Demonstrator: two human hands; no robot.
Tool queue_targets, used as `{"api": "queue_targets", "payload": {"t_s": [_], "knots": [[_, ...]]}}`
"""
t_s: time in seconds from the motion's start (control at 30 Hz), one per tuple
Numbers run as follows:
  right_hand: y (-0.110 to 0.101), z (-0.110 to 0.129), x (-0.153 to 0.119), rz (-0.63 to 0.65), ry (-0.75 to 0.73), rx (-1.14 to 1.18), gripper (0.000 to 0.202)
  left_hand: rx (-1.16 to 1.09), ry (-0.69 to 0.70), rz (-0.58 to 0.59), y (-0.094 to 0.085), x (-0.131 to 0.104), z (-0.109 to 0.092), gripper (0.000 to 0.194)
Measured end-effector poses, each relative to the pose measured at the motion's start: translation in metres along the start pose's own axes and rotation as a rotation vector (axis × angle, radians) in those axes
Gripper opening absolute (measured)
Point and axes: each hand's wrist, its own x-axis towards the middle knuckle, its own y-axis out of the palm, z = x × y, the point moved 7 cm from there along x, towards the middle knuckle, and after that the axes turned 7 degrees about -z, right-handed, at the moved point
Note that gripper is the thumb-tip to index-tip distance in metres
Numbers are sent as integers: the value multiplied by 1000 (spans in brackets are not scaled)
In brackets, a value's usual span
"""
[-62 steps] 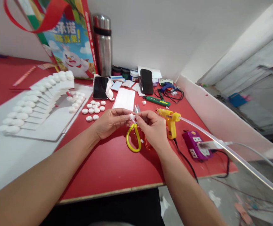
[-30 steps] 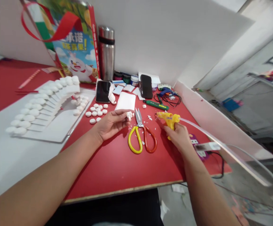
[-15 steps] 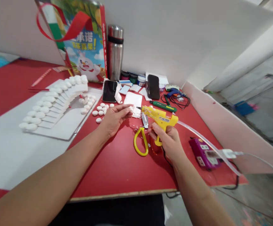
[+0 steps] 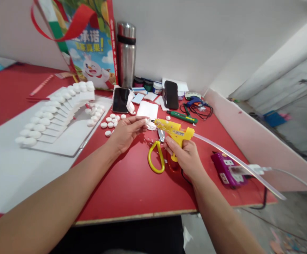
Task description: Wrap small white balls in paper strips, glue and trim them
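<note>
My right hand [image 4: 185, 155] grips a yellow hot glue gun [image 4: 173, 128], a long clear glue stick [image 4: 222, 150] trailing from its back. The gun's nozzle points left, right at the fingertips of my left hand [image 4: 128, 132]. Those fingers pinch a small white piece [image 4: 147, 122], mostly covered, that looks like one of the white rounded pieces nearby. Just left of that hand, several white pieces [image 4: 111, 120] lie loose. Yellow-handled scissors [image 4: 155, 157] rest beneath the gun. A fanned white card structure [image 4: 60, 118], edged with white rounded pieces, lies on the left.
Along the back stand a printed bag [image 4: 92, 53], a steel flask [image 4: 127, 56] and small paint jars [image 4: 157, 88]. Two phones [image 4: 121, 100] and a green pen-like tool [image 4: 183, 117] lie in front. A purple power socket [image 4: 226, 169] with cables sits at the right edge.
The glue gun has shifted slightly left, its nozzle now closer to the white piece in my left fingers. The whole view has moved a little.
</note>
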Motion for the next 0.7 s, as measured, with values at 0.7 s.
{"api": "queue_targets", "payload": {"t_s": [0.7], "knots": [[-2, 16, -5, -29, -65, -112, 42, -23, -33, 23, 1, 0, 3, 27]]}}
